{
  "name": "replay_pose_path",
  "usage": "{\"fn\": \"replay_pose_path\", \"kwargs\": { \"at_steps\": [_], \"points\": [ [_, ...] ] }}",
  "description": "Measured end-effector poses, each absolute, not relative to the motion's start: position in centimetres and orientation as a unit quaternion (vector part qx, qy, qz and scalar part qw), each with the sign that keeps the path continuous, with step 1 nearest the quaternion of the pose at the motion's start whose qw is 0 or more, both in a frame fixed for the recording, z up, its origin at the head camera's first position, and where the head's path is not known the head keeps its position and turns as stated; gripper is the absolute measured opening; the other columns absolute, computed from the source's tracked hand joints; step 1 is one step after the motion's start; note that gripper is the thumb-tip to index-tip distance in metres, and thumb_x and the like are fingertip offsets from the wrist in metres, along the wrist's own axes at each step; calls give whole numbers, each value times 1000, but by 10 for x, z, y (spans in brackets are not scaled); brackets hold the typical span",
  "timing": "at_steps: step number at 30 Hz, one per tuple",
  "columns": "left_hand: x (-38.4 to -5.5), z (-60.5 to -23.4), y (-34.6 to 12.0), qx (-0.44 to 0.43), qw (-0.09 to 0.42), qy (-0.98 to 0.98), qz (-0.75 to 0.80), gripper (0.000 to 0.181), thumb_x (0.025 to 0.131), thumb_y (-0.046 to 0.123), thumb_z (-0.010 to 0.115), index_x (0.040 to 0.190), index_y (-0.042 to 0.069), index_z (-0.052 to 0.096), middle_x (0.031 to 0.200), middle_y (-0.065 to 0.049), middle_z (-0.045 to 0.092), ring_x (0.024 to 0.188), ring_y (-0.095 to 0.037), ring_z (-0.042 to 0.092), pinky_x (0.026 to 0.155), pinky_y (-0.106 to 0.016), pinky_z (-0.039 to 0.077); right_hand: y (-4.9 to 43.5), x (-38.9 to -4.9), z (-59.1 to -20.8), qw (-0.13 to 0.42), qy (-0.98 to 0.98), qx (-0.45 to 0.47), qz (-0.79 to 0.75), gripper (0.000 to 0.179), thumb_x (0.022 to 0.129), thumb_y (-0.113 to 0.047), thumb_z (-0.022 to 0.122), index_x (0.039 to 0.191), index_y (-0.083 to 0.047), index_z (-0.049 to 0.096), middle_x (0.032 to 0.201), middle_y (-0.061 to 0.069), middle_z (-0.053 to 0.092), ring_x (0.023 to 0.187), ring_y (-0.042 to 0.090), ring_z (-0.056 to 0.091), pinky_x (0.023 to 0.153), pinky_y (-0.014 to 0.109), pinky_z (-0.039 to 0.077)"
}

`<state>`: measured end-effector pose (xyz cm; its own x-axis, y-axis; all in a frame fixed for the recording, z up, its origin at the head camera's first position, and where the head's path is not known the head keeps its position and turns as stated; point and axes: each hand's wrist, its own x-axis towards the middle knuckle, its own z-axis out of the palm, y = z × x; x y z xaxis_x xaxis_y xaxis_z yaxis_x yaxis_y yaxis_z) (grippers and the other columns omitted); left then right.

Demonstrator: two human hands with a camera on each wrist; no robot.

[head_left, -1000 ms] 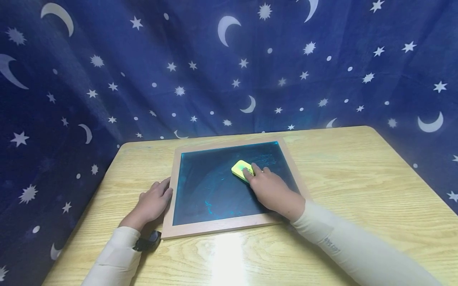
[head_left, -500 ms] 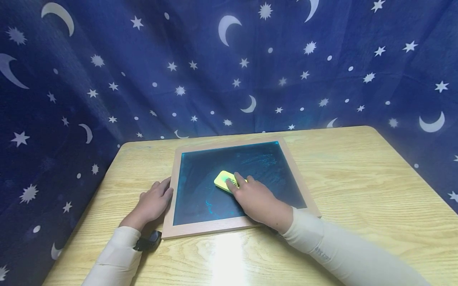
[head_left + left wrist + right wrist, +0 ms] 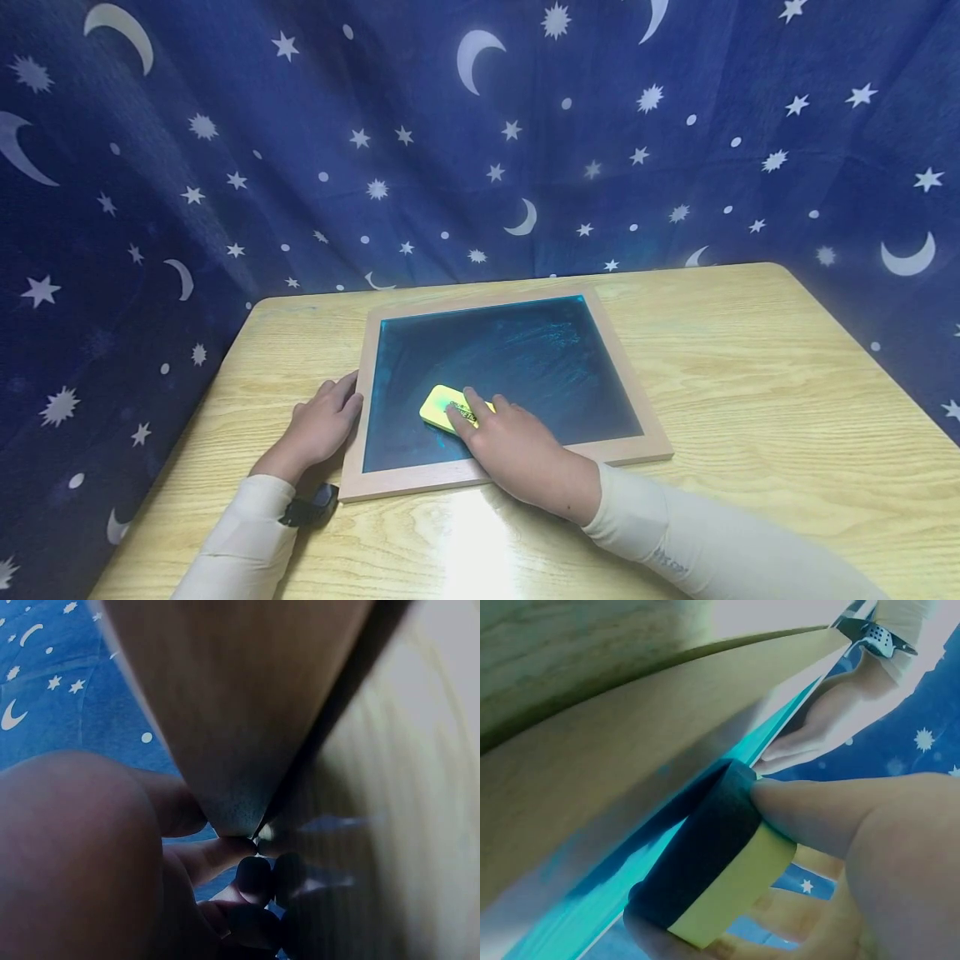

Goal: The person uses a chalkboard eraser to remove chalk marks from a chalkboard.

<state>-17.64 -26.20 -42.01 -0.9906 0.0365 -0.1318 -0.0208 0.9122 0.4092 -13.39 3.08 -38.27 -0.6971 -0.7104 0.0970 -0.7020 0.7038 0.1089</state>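
Note:
A blackboard (image 3: 525, 375) in a pale wooden frame (image 3: 412, 480) lies flat on the table, with bluish chalk smears over its upper right part. My right hand (image 3: 517, 454) grips a yellow board eraser (image 3: 437, 406) on the lower left half of the board. Thumb and fingers sit on opposite sides of the eraser (image 3: 742, 877) in the right wrist view, its dark felt face toward the board. My left hand (image 3: 318, 423) rests beside the frame's left side, fingertips at the wood; the left wrist view shows thumb and fingers against the frame's edge (image 3: 240, 750).
Light wood-grain table (image 3: 750, 358) extends around the board. A dark blue curtain (image 3: 420, 150) with white moons and stars hangs behind and at the sides. A black strapped device (image 3: 311, 508) sits at my left wrist, close to the board's near left corner.
My right hand has slid the eraser down and left across the board, from right of centre to the lower left, over some chalk marks. The left hand has stayed in place.

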Motion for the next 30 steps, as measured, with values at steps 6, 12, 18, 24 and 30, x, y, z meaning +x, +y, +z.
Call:
{"fn": "replay_pose_path", "kwargs": {
  "at_steps": [6,12,18,24,30],
  "points": [
    [-176,-420,-262,3,68,975,210,56,108,33,32,155,3,33,118,-18,57,100,-28,54,82,-47,36,32,-135,-382,77,-916,393,-23,52,94,-6,66,144,-12,53,140,20,57,102,35,68,75,41,60],
    [-176,-420,-262,4,67,976,208,56,108,33,32,155,3,33,117,-17,57,99,-28,54,82,-48,36,34,-140,-380,73,-916,394,-22,52,93,-4,67,143,-11,54,139,22,58,103,37,69,75,41,60],
    [-176,-420,-262,5,67,976,207,56,108,33,32,156,4,33,116,-17,57,99,-27,54,82,-47,36,42,-146,-379,59,-926,371,-27,56,91,1,67,144,-12,53,140,22,56,103,37,67,74,41,60],
    [-176,-420,-262,3,71,976,207,56,108,34,31,156,5,32,116,-16,57,99,-27,54,82,-47,35,57,-153,-380,39,-938,344,-22,58,90,4,66,145,-10,52,141,25,54,107,43,65,78,45,59],
    [-175,-421,-262,4,66,976,207,56,108,34,31,156,4,33,121,-19,57,110,-33,55,88,-55,36,77,-160,-379,5,-952,306,1,53,96,7,57,147,-9,51,144,29,50,116,52,60,82,54,57]
  ]
}}
